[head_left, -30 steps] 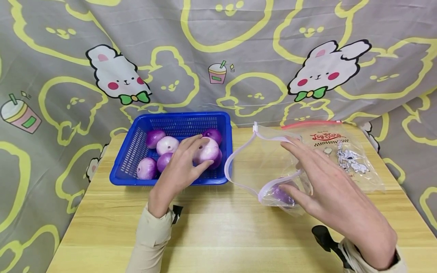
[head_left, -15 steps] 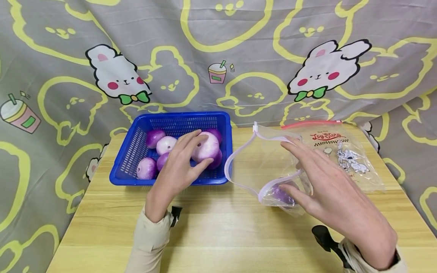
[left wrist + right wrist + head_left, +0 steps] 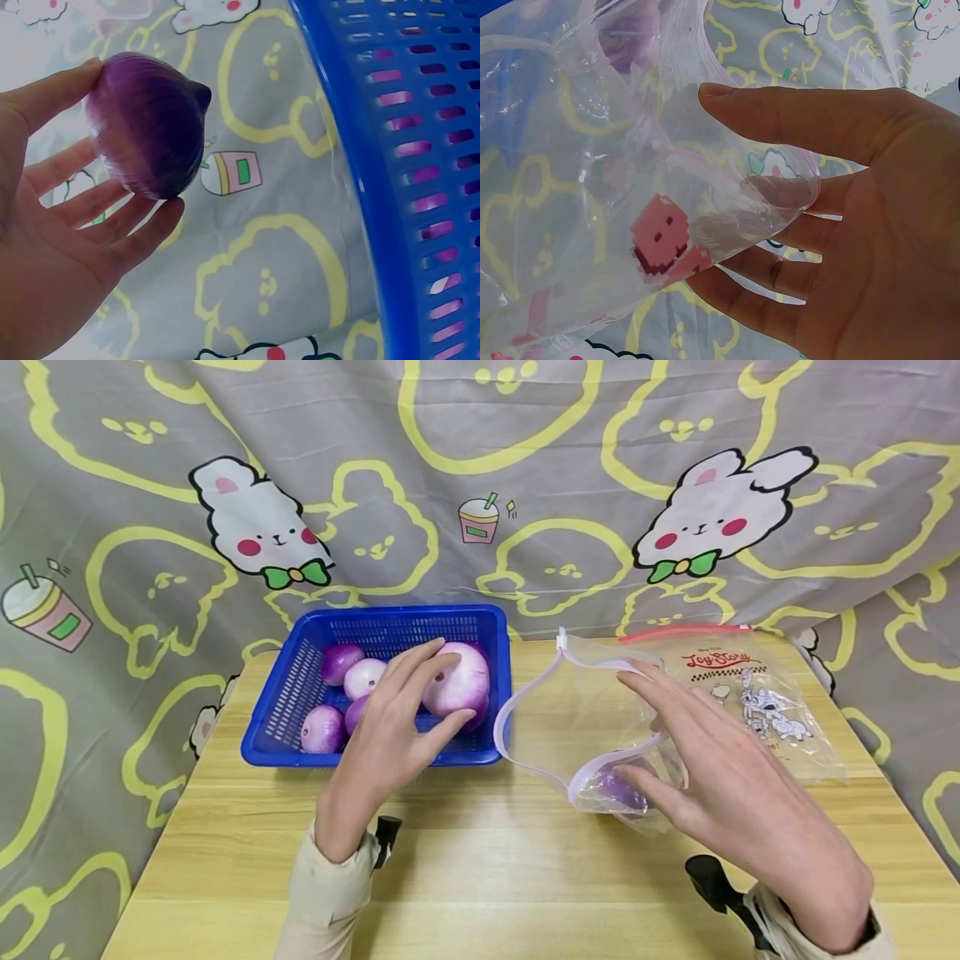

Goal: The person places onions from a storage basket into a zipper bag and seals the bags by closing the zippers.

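My left hand point(image 3: 386, 718) grips a purple onion point(image 3: 463, 678) between thumb and fingertips, over the right part of the blue basket point(image 3: 375, 613). In the left wrist view that onion point(image 3: 154, 127) hangs beside the basket wall, its dark pointed tip facing away from the palm. A clear zip bag point(image 3: 570, 710) with a lilac-edged mouth gapes beside the basket. Straight, spread fingers of my right hand point(image 3: 727, 785) touch the bag at its mouth, the thumb near the lower edge and the forefinger near the upper. Through the plastic shows a purple onion point(image 3: 621, 787).
Several more onions point(image 3: 322, 729) lie in the basket. Behind the right hand a printed bag with a red zip point(image 3: 750, 693) lies flat on the wooden table point(image 3: 480, 877). A patterned grey cloth point(image 3: 420, 552) hangs along the table's back and sides.
My left hand has lifted the onion a little from among the others in the basket, and its wrist has shifted slightly back and left. The right hand and the bag have stayed still.
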`<state>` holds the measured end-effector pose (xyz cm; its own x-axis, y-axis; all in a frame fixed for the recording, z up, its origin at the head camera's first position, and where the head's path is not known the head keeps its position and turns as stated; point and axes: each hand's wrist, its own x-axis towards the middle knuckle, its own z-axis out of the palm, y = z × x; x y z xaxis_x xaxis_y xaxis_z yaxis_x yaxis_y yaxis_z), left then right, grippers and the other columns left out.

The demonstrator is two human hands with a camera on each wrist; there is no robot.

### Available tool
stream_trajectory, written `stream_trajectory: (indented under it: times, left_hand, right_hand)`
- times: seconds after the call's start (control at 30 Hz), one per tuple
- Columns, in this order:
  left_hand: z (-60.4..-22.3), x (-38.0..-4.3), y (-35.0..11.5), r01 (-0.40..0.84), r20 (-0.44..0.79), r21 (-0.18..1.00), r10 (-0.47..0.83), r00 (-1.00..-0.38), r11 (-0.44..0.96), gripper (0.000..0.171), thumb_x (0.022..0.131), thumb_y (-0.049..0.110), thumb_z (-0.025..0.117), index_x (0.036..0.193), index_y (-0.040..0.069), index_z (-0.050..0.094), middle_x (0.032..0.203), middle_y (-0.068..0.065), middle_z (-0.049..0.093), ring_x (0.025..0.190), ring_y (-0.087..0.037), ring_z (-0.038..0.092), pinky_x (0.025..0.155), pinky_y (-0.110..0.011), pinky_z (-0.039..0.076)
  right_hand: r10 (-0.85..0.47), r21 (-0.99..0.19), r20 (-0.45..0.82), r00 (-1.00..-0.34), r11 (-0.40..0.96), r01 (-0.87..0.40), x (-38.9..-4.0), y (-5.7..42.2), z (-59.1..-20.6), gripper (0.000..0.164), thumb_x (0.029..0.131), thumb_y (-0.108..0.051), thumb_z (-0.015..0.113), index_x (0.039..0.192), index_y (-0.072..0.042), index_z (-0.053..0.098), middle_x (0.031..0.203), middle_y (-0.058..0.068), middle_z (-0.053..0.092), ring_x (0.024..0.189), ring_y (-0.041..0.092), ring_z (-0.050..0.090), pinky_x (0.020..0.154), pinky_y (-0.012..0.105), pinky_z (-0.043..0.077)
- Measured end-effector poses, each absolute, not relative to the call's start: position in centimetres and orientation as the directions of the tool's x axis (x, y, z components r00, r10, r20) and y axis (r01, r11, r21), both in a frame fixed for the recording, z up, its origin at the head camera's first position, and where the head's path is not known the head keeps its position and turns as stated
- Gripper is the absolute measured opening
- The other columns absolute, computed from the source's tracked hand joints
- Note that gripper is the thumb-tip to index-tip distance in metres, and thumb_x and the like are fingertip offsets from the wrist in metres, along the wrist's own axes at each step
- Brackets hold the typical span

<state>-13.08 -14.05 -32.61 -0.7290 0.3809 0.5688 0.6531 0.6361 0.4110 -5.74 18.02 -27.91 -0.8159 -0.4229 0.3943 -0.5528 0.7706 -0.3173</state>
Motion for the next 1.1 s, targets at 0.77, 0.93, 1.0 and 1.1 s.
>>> stream_trajectory:
  times: [0.77, 0.93, 1.0, 1.1]
  left_hand:
    - [-31.0, -11.2, -13.0, 0.755, 0.652, 0.379, 0.424, -0.628, 0.535, 0.058, 0.081, 0.020, 0.084, 0.131, 0.003, 0.060, 0.145, -0.015, 0.050, 0.137, -0.030, 0.044, 0.114, -0.039, 0.035]
    - [-30.8, -10.6, -12.6, 0.770, 0.649, 0.389, 0.442, -0.619, 0.506, 0.057, 0.082, 0.019, 0.083, 0.131, 0.003, 0.060, 0.146, -0.015, 0.050, 0.137, -0.028, 0.043, 0.114, -0.038, 0.035]
    - [-30.7, -10.4, -12.3, 0.780, 0.653, 0.388, 0.451, -0.609, 0.490, 0.056, 0.082, 0.019, 0.083, 0.130, 0.004, 0.060, 0.145, -0.015, 0.050, 0.137, -0.029, 0.043, 0.115, -0.039, 0.034]
    - [-30.6, -10.0, -12.0, 0.794, 0.658, 0.381, 0.464, -0.593, 0.474, 0.055, 0.082, 0.019, 0.083, 0.130, 0.004, 0.060, 0.145, -0.016, 0.050, 0.137, -0.030, 0.043, 0.115, -0.041, 0.034]
  right_hand:
    - [-0.420, -0.319, 0.383, -0.823, 0.776, -0.544, -5.8, 17.7, -27.8, 0.094, 0.076, -0.021, 0.085, 0.155, -0.018, 0.034, 0.155, 0.007, 0.040, 0.110, 0.020, 0.057, 0.098, 0.054, 0.041]
    - [-0.416, -0.317, 0.381, -0.826, 0.780, -0.539, -5.8, 17.6, -27.8, 0.096, 0.075, -0.021, 0.086, 0.156, -0.019, 0.034, 0.156, 0.007, 0.040, 0.111, 0.020, 0.057, 0.097, 0.054, 0.042]
    - [-0.415, -0.317, 0.383, -0.825, 0.780, -0.540, -5.8, 17.6, -27.8, 0.097, 0.075, -0.020, 0.086, 0.156, -0.020, 0.033, 0.156, 0.006, 0.039, 0.109, 0.019, 0.057, 0.097, 0.054, 0.043]
    - [-0.416, -0.319, 0.384, -0.824, 0.778, -0.541, -5.7, 17.7, -27.8, 0.095, 0.076, -0.021, 0.085, 0.156, -0.020, 0.033, 0.157, 0.006, 0.039, 0.114, 0.023, 0.057, 0.103, 0.054, 0.041]
